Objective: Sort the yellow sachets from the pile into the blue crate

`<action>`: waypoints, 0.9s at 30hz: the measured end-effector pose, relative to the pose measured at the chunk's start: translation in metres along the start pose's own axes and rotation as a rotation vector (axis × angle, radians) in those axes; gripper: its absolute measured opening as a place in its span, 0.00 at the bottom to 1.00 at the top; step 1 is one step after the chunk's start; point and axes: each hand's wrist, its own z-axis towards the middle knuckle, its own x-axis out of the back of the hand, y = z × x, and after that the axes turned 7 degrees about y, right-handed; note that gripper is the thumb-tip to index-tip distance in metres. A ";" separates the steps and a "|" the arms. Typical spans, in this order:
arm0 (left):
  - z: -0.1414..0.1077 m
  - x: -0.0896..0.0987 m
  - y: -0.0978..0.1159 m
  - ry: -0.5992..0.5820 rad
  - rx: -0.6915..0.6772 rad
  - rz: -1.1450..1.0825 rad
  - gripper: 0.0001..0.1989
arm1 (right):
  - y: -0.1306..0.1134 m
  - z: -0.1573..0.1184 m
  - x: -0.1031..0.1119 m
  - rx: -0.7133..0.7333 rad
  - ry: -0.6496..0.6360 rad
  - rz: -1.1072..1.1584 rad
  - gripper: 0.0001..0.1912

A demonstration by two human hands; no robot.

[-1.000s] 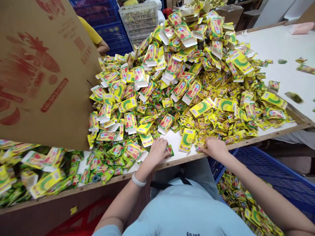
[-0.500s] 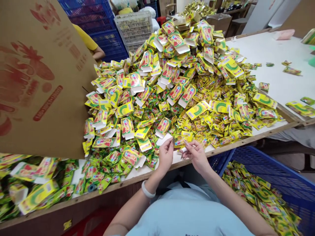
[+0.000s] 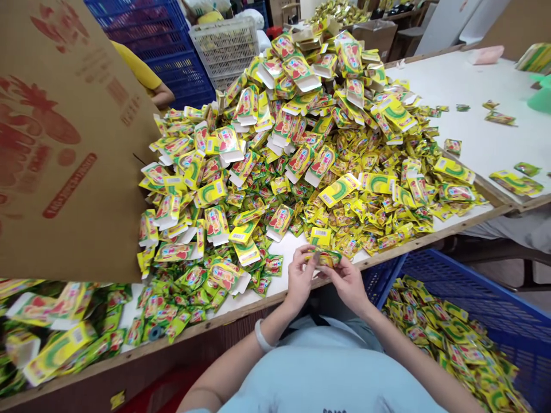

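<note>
A single green-and-yellow packet [image 3: 327,259] lies in the grasp of both hands, the left hand [image 3: 300,275] gripping one end and the right hand [image 3: 348,280] the other, beside the near wooden edge [image 3: 253,307] of the table; neither hand is free. Just beyond them rests one yellow box [image 3: 319,235], apart from the heap's taller slope. By appearance the handling is well short of its end: this packet is between the fingers and not set down, and a great heap [image 3: 340,140] of mixed boxes and packets, many boxes with white flaps raised, covers much of the surface. Whether the many yellow-and-green pieces in the blue basket [image 3: 499,314], at the person's right, are finished or waiting, I cannot tell. Counted: one packet in hand; one pale wristband [image 3: 263,335], on the left; one large printed carton [image 3: 99,229], at left; one basket beside the person; one white crate [image 3: 226,49] and at least two blue crates [image 3: 185,77] behind; one yellow sleeve [image 3: 135,64], a co-worker's; one bluish ring [image 3: 155,332] near the table's edge; and about six loose pieces [image 3: 500,118] on the white tabletop [image 3: 473,129] at right. The heap's pieces overlap too closely to be counted.
</note>
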 end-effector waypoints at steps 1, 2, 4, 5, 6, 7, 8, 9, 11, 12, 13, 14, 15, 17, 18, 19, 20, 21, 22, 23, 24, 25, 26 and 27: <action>0.007 0.003 -0.001 -0.047 -0.092 0.084 0.17 | 0.000 0.001 0.006 -0.015 0.031 0.010 0.16; 0.016 0.007 -0.002 -0.108 -0.203 0.192 0.17 | -0.001 0.002 0.014 -0.030 0.062 0.020 0.17; 0.037 0.016 -0.001 -0.279 -0.468 0.462 0.17 | -0.003 0.007 0.032 -0.054 0.099 0.046 0.19; 0.049 0.019 0.000 -0.385 -0.605 0.602 0.21 | -0.005 0.009 0.041 -0.069 0.108 0.060 0.20; 0.059 0.021 0.001 -0.503 -0.728 0.721 0.24 | -0.006 0.012 0.049 -0.085 0.111 0.073 0.21; 0.069 0.021 0.002 -0.625 -0.828 0.801 0.27 | -0.007 0.014 0.056 -0.101 0.106 0.083 0.22; 0.077 0.019 0.004 -0.746 -0.905 0.838 0.28 | -0.008 0.015 0.061 -0.116 0.095 0.091 0.23; 0.084 0.017 0.005 -0.860 -0.963 0.836 0.27 | -0.008 0.016 0.064 -0.128 0.080 0.097 0.23; 0.094 0.011 0.009 -1.020 -1.012 0.762 0.23 | -0.007 0.016 0.067 -0.140 0.051 0.103 0.22; 0.096 0.010 0.011 -1.057 -0.999 0.713 0.21 | -0.007 0.015 0.068 -0.142 0.040 0.102 0.22; 0.096 0.009 0.013 -1.060 -0.955 0.666 0.21 | -0.006 0.014 0.068 -0.144 0.032 0.101 0.22; 0.095 0.010 0.014 -1.019 -0.878 0.619 0.22 | -0.007 0.013 0.069 -0.146 0.029 0.099 0.22; 0.092 0.012 0.015 -0.944 -0.772 0.565 0.23 | -0.009 0.013 0.069 -0.143 0.031 0.096 0.22; 0.081 0.016 0.014 -0.746 -0.533 0.442 0.21 | -0.017 0.017 0.069 -0.116 0.057 0.078 0.22; 0.075 0.017 0.012 -0.649 -0.430 0.383 0.19 | -0.023 0.021 0.067 -0.083 0.086 0.063 0.22; 0.070 0.018 0.009 -0.563 -0.352 0.339 0.16 | -0.031 0.027 0.065 -0.037 0.123 0.046 0.22; 0.066 0.018 0.006 -0.488 -0.304 0.327 0.15 | -0.039 0.033 0.060 0.015 0.161 0.028 0.22; 0.064 0.018 0.002 -0.417 -0.279 0.344 0.13 | -0.048 0.041 0.054 0.068 0.197 0.011 0.22; 0.064 0.019 -0.002 -0.343 -0.265 0.379 0.13 | -0.055 0.047 0.046 0.117 0.226 0.000 0.22; 0.065 0.020 -0.005 -0.269 -0.257 0.420 0.13 | -0.060 0.051 0.037 0.155 0.248 -0.004 0.22; 0.068 0.022 -0.008 -0.198 -0.255 0.462 0.15 | -0.062 0.053 0.028 0.177 0.257 -0.002 0.22; 0.071 0.025 -0.010 -0.137 -0.251 0.485 0.16 | -0.061 0.051 0.020 0.181 0.248 0.004 0.22; 0.075 0.029 -0.012 -0.086 -0.232 0.473 0.17 | -0.057 0.047 0.012 0.161 0.209 0.010 0.22; 0.077 0.033 -0.012 -0.047 -0.186 0.420 0.16 | -0.049 0.040 0.006 0.118 0.134 0.010 0.21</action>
